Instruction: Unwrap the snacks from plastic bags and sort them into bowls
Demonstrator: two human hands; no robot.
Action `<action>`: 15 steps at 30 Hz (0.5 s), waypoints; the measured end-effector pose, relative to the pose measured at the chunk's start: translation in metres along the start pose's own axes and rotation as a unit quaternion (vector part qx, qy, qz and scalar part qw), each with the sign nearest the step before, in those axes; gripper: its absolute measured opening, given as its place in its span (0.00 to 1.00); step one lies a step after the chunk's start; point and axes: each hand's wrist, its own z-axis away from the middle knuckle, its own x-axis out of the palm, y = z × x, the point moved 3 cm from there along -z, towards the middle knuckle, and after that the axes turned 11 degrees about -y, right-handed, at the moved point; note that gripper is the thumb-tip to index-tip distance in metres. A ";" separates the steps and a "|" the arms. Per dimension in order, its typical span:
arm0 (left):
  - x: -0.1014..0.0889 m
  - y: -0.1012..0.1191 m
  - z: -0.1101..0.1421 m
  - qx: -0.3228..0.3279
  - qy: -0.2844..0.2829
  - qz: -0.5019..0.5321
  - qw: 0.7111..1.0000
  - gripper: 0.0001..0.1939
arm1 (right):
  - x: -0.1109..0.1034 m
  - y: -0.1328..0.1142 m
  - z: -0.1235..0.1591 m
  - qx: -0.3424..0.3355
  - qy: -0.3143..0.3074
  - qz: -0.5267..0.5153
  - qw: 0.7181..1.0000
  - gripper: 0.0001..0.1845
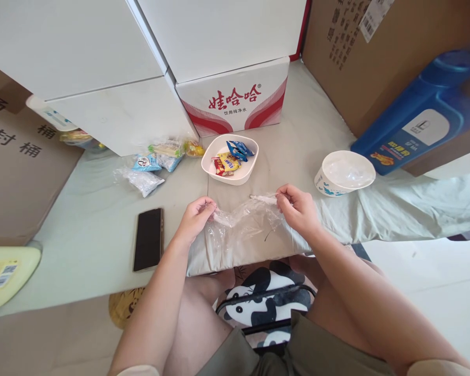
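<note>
A clear plastic bag lies on the pale green cloth in front of me, stretched between both hands. My left hand pinches its left edge with closed fingers. My right hand pinches the bag's right upper edge, fingers also closed. Just beyond the bag stands a white square bowl holding several wrapped candies.
A black phone lies left of my left hand. Several snack packets sit at the back left. A white paper bowl stands to the right, beside a blue jug. White and cardboard boxes wall the back.
</note>
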 end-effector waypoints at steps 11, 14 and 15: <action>0.001 0.001 0.000 0.003 -0.003 -0.003 1.000 0.19 | 0.001 0.002 -0.001 0.002 -0.005 0.004 1.000 0.07; 0.001 0.002 0.001 0.003 -0.001 0.000 1.000 0.20 | 0.002 0.002 -0.001 0.001 -0.012 0.001 1.000 0.07; 0.001 0.002 0.001 0.004 -0.001 0.001 1.000 0.20 | 0.003 0.002 -0.001 0.002 -0.013 0.000 1.000 0.08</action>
